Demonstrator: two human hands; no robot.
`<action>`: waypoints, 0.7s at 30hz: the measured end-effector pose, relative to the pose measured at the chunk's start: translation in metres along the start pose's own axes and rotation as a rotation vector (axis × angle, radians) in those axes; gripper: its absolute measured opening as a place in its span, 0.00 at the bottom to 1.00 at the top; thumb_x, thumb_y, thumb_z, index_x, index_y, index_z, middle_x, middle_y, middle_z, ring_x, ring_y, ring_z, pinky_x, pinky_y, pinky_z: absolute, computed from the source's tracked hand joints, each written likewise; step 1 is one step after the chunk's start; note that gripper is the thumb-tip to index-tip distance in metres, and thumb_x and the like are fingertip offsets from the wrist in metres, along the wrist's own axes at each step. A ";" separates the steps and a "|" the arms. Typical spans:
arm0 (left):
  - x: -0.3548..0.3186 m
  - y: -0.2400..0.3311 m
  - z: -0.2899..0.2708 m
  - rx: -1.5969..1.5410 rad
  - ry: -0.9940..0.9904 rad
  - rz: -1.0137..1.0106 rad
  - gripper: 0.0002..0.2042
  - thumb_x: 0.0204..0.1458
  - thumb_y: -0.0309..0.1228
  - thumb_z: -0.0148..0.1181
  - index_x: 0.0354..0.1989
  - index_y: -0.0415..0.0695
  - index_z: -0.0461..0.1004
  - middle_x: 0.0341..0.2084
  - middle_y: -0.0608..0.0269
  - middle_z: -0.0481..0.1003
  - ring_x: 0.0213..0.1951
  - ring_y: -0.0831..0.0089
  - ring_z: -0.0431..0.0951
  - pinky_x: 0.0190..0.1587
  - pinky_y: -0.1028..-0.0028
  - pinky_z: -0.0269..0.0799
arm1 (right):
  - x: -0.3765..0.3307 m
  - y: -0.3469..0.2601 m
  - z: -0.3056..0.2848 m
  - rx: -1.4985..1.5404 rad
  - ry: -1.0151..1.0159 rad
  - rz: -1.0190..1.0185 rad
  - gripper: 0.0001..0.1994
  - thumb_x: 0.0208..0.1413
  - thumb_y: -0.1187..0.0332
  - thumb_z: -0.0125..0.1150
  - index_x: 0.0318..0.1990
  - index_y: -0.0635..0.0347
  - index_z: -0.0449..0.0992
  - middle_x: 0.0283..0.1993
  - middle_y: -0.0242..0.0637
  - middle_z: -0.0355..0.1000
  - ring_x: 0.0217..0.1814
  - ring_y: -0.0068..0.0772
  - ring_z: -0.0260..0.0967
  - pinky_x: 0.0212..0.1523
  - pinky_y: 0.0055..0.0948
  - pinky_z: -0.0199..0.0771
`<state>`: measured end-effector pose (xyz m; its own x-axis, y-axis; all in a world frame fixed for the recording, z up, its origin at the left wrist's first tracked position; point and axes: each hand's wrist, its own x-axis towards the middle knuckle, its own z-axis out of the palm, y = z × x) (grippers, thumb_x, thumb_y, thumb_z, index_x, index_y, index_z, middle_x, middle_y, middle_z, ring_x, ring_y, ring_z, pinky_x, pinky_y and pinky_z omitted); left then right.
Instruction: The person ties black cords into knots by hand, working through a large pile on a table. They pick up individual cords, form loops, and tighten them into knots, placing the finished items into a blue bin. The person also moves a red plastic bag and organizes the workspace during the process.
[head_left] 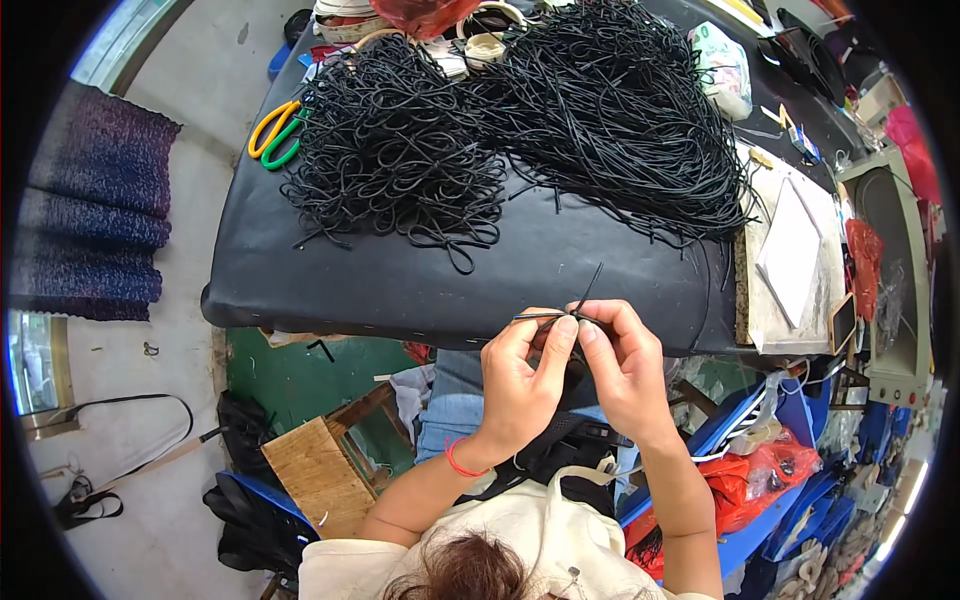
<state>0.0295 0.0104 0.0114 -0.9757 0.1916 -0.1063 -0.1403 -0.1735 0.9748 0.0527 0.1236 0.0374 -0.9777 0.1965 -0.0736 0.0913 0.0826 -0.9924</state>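
My left hand and my right hand meet at the near edge of a black table. Together their fingertips pinch a short black cord; one end sticks up past my right fingers, another points left. On the table's far side lies a big heap of loose black cords. To its left sits a pile of black cords tied into bows. A red band circles my left wrist.
Yellow and green scissors rest at the table's left edge. A white bag and a grey slab with white sheet lie at the right. A wooden box, blue crates and a dark knitted cloth are below.
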 end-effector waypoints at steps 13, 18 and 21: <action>-0.001 0.025 -0.018 -0.032 -0.332 -0.149 0.08 0.55 0.26 0.53 0.40 0.38 0.74 0.21 0.73 0.67 0.23 0.86 0.62 0.24 0.83 0.58 | -0.001 -0.003 -0.012 0.145 0.067 0.042 0.07 0.56 0.69 0.57 0.30 0.64 0.72 0.29 0.23 0.66 0.25 0.11 0.57 0.24 0.16 0.58; -0.019 0.032 -0.001 0.379 -0.246 0.394 0.06 0.49 0.22 0.57 0.36 0.38 0.74 0.20 0.61 0.70 0.22 0.76 0.67 0.24 0.78 0.62 | -0.016 -0.007 -0.004 -0.204 0.302 -0.197 0.09 0.54 0.71 0.57 0.26 0.65 0.68 0.23 0.28 0.61 0.23 0.14 0.55 0.22 0.18 0.56; -0.032 0.034 -0.003 0.132 -0.277 0.173 0.06 0.51 0.22 0.57 0.37 0.37 0.75 0.24 0.65 0.73 0.26 0.83 0.69 0.26 0.80 0.65 | -0.029 -0.012 -0.012 -0.015 0.246 -0.106 0.10 0.56 0.66 0.56 0.29 0.64 0.70 0.24 0.26 0.63 0.23 0.12 0.56 0.23 0.16 0.56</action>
<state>0.0553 -0.0049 0.0475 -0.8978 0.4285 0.1020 0.0634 -0.1034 0.9926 0.0826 0.1286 0.0531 -0.9066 0.4178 0.0586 -0.0046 0.1290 -0.9916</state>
